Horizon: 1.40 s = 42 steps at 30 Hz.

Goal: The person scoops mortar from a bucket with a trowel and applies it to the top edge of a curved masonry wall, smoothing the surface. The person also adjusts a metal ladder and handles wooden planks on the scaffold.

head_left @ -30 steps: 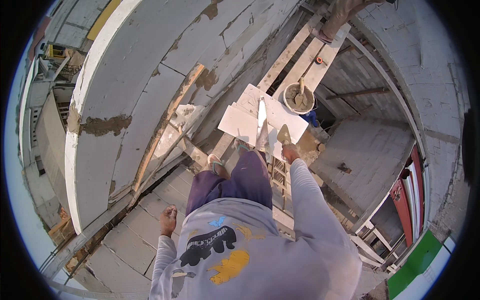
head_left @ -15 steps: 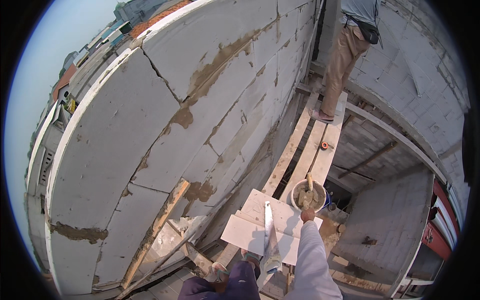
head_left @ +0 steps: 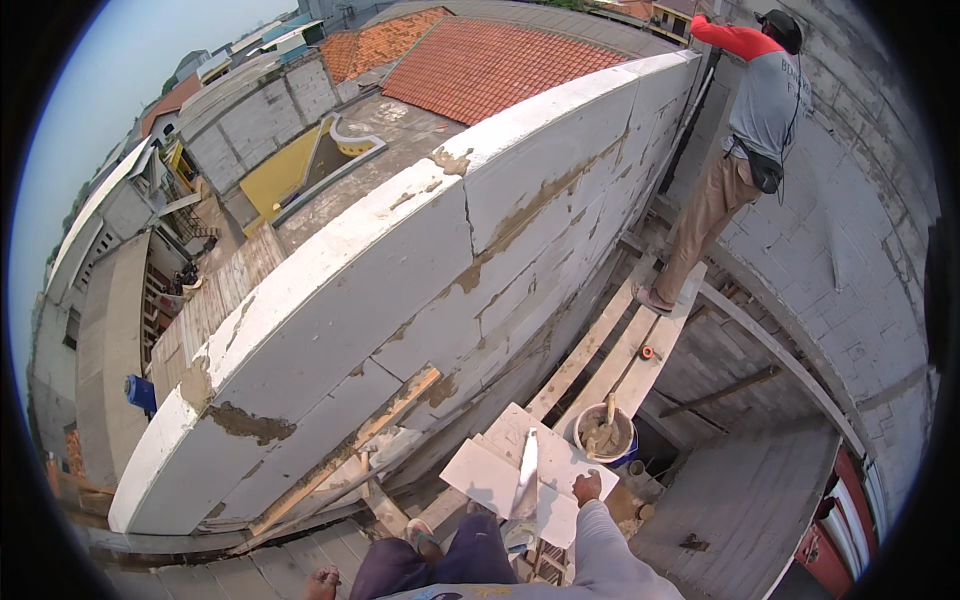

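We see the right hand point(head_left: 588, 487) over the right-hand part of the pale boards point(head_left: 498, 462), near the bucket point(head_left: 581, 422). The left hand point(head_left: 322, 583) shows at the lower edge, beside the dark trousers point(head_left: 480, 555) and well apart from the boards. The fingers of both look bent, but at this size we cannot tell whether either grips anything. We find a saw point(head_left: 527, 470) lying across the boards, left of the right hand. The bucket holds grey mortar point(head_left: 603, 440), with a wooden-handled tool point(head_left: 611, 408) upright in it. Beyond, a co-worker point(head_left: 735, 150) stands on planks point(head_left: 585, 362).
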Motion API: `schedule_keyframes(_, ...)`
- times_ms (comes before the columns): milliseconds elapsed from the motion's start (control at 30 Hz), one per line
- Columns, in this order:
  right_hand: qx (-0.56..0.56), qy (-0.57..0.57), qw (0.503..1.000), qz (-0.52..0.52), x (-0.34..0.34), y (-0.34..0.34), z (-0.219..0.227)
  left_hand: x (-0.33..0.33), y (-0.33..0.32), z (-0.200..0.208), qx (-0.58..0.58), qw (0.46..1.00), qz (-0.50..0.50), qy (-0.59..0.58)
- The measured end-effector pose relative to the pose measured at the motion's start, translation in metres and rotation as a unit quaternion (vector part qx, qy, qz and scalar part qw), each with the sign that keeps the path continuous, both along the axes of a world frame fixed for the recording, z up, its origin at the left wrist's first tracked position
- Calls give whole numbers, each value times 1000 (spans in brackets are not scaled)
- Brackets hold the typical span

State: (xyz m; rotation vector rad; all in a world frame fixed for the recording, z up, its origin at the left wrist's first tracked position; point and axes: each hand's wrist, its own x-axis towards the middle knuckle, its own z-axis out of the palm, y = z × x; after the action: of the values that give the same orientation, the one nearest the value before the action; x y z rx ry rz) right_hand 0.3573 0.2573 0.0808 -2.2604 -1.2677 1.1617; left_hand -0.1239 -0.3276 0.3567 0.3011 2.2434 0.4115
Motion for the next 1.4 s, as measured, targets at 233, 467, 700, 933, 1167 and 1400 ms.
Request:
schedule_keyframes(233,74,88,885,452,-148,-36,175,54,36,69,236,948,195,90)
schedule_keyframes(467,-72,278,569,770,-382,-138,510,22,38,202,314,796,403,323)
schedule_keyframes(700,103,338,403,844,-520,-289,730,-60,5,281,488,553,528,421)
schedule_keyframes(933,207,462,342,792,-625,-390,766,-87,8,380,449,497,430,605)
schedule_keyframes(1167,141,444,327,822,-640,-436,776,-108,-6,456,418,535,275,681)
schedule_keyframes(1400,150,426,381,806,-635,-441,762,-128,-5,450,686,407,410,443)
